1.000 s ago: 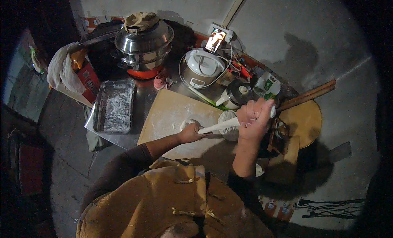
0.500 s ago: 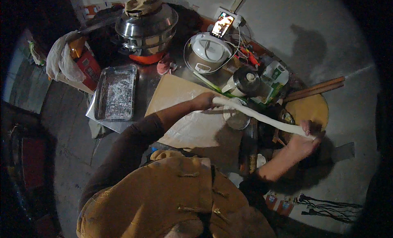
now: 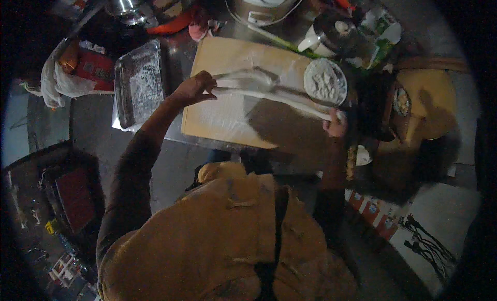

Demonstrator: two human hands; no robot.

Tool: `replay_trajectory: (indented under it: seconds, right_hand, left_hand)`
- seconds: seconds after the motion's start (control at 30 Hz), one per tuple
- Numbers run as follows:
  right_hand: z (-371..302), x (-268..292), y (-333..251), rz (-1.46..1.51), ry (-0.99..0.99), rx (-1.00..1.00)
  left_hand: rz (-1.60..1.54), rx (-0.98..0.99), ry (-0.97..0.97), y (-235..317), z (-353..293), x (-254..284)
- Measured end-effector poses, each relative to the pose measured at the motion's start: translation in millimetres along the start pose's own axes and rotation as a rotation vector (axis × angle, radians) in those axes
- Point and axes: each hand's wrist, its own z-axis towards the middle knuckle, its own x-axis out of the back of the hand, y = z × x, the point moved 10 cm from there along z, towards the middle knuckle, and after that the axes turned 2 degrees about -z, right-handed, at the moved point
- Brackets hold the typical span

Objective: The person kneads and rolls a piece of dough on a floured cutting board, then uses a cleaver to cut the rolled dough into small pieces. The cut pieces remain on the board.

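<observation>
A long pale rope of dough point(image 3: 269, 97) stretches across a floured wooden board point(image 3: 220, 117). Its left end is pinched in my left hand point(image 3: 195, 89), over the board's left part. My right hand point(image 3: 335, 125) grips the other end, just below a bowl of white flour point(image 3: 325, 83). The dough sags slightly and slants down to the right. A second pale band, blurred, curves from my left hand over the board; I cannot tell whether it is part of the same dough. Shadow darkens the board's right part.
A flour-dusted metal tray point(image 3: 139, 86) lies left of the board. Behind stand a rice cooker point(image 3: 261, 13), a lidded pot point(image 3: 331, 34) and a green onion point(image 3: 282, 40). A round yellow board point(image 3: 435, 106) is at right, beside a small dish point(image 3: 401, 101).
The view has tilted down toward the board. My hands have brought the dough lower; the right hand came leftward and now sits beside the flour bowl. Both keep hold of the dough.
</observation>
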Motion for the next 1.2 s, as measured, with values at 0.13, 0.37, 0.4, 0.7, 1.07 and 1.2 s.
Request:
replay_trajectory:
  seconds: [0.13, 0.37, 0.4, 0.7, 1.07, 1.2]
  right_hand:
    - [-30, -73, 16, -0.33, -0.138, -0.316]
    - [27, -171, -172, -0.272, -0.057, 0.219]
    - [28, -180, -187, -0.256, -0.022, 0.318]
    - [-136, -158, -185, -0.616, 0.242, 0.743]
    - [27, -149, -118, -0.356, -0.08, 0.372]
    - [-83, -130, -117, -0.517, -0.045, 0.454]
  left_hand:
    - [0.207, 0.203, 0.091, -27, -31, -29]
    - [0.082, 0.271, 0.388, 14, 90, -74]
    - [0.148, 0.195, 0.411, 29, 102, -86]
    - [0.245, 0.25, 0.05, 83, -21, -161]
    - [0.356, 0.215, 0.317, -6, 59, -100]
    - [0.429, 0.155, 0.08, 40, -13, -141]
